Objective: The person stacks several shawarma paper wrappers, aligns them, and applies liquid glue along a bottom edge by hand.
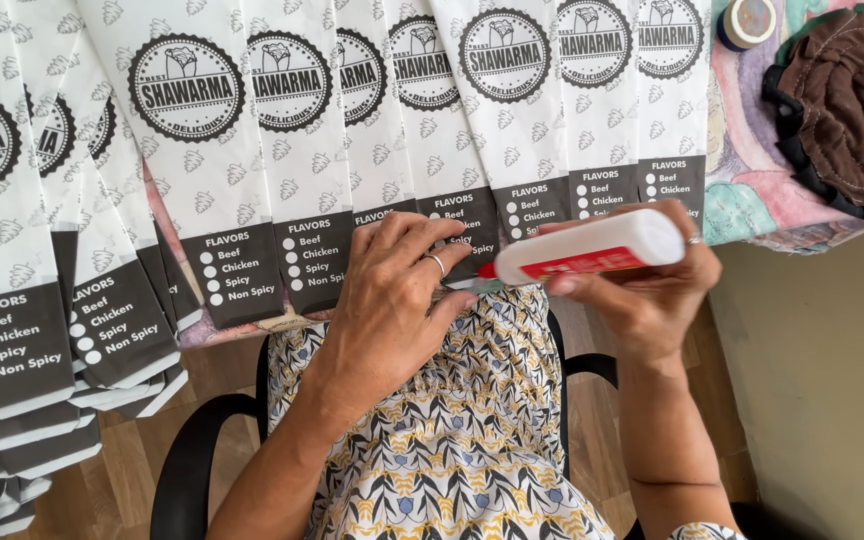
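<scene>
Several long white paper sleeves [302,130] with round black emblems and dark lower bands lie fanned in overlapping rows across the table. My left hand [397,290], a ring on one finger, presses flat on the dark bottom edge of one sleeve near the table's front. My right hand [652,285] grips a white glue bottle [592,248] with a red label, held sideways. Its red tip touches the sleeve edge just beside my left fingers.
A brown fabric piece [847,100] and a small round jar [747,20] rest at the table's far right on a patterned cloth [752,190]. More sleeves are stacked at the left edge [22,440]. My lap and a black chair arm [192,450] are below.
</scene>
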